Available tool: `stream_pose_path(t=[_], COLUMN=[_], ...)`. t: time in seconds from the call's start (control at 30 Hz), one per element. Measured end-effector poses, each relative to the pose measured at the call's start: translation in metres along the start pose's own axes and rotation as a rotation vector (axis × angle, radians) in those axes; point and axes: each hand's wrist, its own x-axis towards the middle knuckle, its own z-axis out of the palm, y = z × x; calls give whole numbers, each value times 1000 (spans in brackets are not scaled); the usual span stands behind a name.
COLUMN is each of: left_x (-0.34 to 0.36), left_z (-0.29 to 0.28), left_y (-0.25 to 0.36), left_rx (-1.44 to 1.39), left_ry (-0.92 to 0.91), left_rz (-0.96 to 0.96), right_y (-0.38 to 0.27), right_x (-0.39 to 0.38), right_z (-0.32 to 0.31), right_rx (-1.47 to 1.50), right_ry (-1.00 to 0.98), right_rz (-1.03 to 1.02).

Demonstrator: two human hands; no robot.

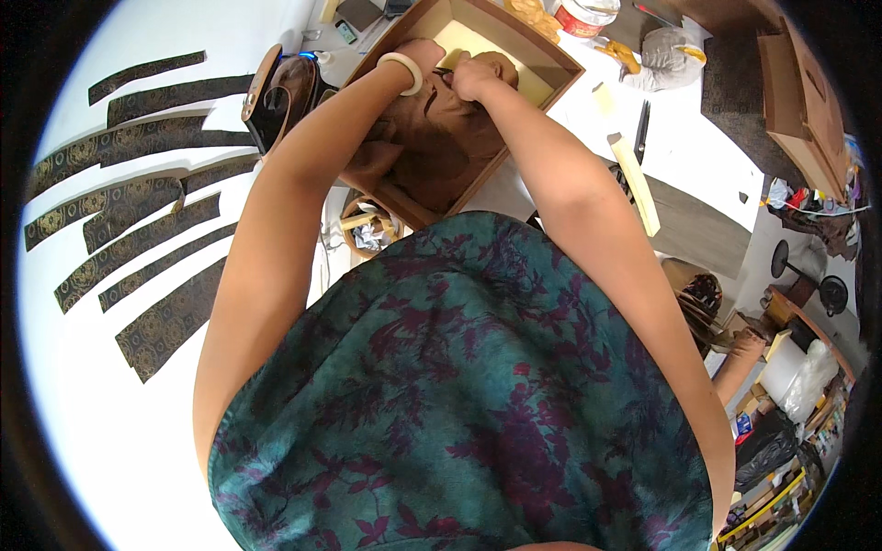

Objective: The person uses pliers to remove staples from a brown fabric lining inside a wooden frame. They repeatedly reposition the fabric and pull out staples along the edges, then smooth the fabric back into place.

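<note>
Both my hands reach into a brown open box [549, 61] with a pale yellow inside, at the far middle of the view. Soft brown cloth [452, 138] lies bunched in it and covers most of its bottom. My left hand [425, 57], with a cream bangle [401, 62] at the wrist, is closed at the cloth's upper edge. Close beside it, my right hand [472, 77] pinches the same cloth with thumb and fingers. A dark slit or cord shows in the cloth just below them. The fingertips are partly hidden by folds.
Left of the box stands a glossy black bag [283, 96]. Dark patterned strips [175, 138] lie on the white surface at left. A small bin [367, 225] sits below the box. At right are a black pen-like tool [643, 127], a cream strip [634, 184] and another brown box [804, 110].
</note>
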Motion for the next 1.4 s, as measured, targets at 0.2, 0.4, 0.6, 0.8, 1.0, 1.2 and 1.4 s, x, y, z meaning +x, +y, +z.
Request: stream_pose_path(t=[0.2,0.4,0.6,0.8,1.0,1.2,1.4], left_x=[5,9,6,-7,-38,-63,-69], left_z=[7,12,4,-3,-23,-22,-52], left_y=[-6,-7,1,3,11,16,33], left_rx=[-56,-14,-35,-82,-90,-96,-262], left_ry=[-12,-56,-68,9,-17,-111,44], left_rz=[20,-15,-54,-63,-92,-208,-343], right_y=[-1,-7,-7,-7,6,10,18], right_x=[0,-3,-3,0,19,17,33], right_z=[0,-4,0,3,12,0,-6], right_rx=[-2,-76,-7,-16,2,-66,-154], right_ry=[42,38,109,139,184,167,163], right_rz=[-12,-37,-26,-61,-91,-181,-288])
